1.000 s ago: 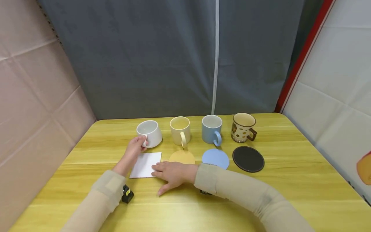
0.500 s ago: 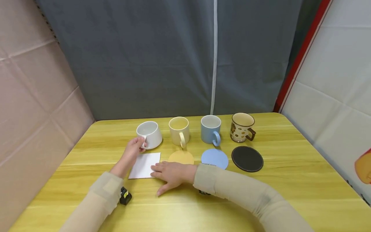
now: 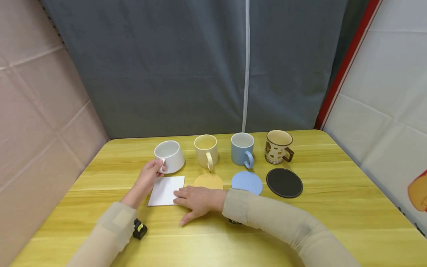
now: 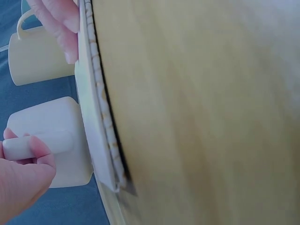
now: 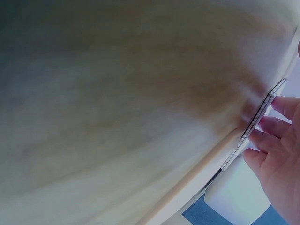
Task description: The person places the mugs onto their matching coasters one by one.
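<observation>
My left hand (image 3: 149, 175) pinches the handle (image 4: 33, 146) of a wide white mug (image 3: 172, 158), which stands upright just behind a square white coaster (image 3: 162, 191). Thumb and fingers close on the handle in the left wrist view. My right hand (image 3: 197, 201) lies with its fingers stretched out, fingertips on the coaster's right edge. Part of a round yellow coaster (image 3: 208, 180) is hidden behind that hand. In the right wrist view the fingers (image 5: 268, 140) rest along the coaster's stitched edge (image 5: 251, 129).
To the right stand a yellow mug (image 3: 204, 151), a blue mug (image 3: 241, 150) and a patterned brown-handled mug (image 3: 276, 152). A blue round coaster (image 3: 247, 181) and a black round one (image 3: 284, 183) lie before them. A grey curtain (image 3: 166, 74) hangs behind the table.
The white mug has shifted slightly to the left and toward me, with my left hand still on its handle. My right hand has stayed in place on the coaster.
</observation>
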`<action>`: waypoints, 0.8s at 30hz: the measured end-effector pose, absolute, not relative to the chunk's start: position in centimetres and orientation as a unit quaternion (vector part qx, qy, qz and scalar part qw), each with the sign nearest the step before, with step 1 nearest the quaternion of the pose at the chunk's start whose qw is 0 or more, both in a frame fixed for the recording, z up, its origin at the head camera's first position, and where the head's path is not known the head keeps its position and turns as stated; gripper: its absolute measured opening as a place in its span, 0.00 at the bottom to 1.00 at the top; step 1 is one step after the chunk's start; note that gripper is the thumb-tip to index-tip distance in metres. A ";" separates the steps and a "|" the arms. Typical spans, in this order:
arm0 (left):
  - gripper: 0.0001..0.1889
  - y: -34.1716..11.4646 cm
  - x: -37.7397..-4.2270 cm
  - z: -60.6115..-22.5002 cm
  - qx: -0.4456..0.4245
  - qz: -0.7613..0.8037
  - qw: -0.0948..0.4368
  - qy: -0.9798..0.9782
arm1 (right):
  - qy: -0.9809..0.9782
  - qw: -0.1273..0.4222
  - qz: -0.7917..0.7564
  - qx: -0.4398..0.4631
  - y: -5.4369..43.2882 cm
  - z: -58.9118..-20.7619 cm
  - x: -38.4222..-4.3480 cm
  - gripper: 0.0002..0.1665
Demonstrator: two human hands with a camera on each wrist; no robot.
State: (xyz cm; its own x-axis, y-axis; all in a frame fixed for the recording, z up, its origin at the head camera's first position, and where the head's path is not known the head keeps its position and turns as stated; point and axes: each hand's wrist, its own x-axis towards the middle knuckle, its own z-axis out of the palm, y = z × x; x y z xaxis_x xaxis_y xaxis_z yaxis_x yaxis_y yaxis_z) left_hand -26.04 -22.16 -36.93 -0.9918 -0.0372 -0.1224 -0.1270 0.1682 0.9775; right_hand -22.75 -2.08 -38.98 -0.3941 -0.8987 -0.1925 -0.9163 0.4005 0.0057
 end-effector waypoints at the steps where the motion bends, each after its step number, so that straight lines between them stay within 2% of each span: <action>1: 0.15 -22.2 -26.0 -36.9 -0.053 0.641 0.035 0.765 | 0.833 0.079 0.055 -0.544 -2.1 -39.0 -22.7 0.47; 24: 0.14 -23.7 -24.4 -36.8 -0.021 0.649 0.045 0.759 | 0.835 0.080 0.063 -0.540 -2.2 -39.0 -22.6 0.47</action>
